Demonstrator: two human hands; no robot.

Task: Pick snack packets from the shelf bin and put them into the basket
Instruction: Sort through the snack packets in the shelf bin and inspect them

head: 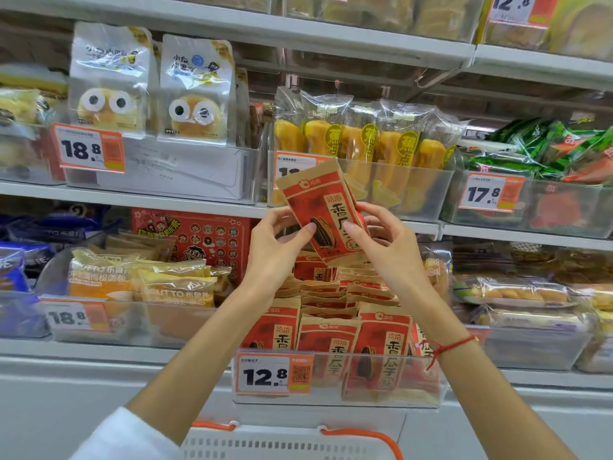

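A red and brown snack packet point(320, 207) with a sunflower seed picture is held up in front of the shelves, tilted to the left. My left hand point(277, 250) pinches its lower left edge and my right hand point(386, 247) grips its right side. Directly below stands a clear shelf bin point(335, 398) packed with several more of the same packets point(381, 346), with a 12.8 price tag point(273, 373) on its front. A white basket point(288, 443) with orange handles shows at the bottom edge, below the bin.
Clear bins of bread packs point(146, 283) sit to the left and wrapped pastries point(517, 293) to the right on the same shelf. The shelf above holds banana-shaped cakes point(361, 141), cartoon-eyed buns point(109, 104) and green packets point(544, 151).
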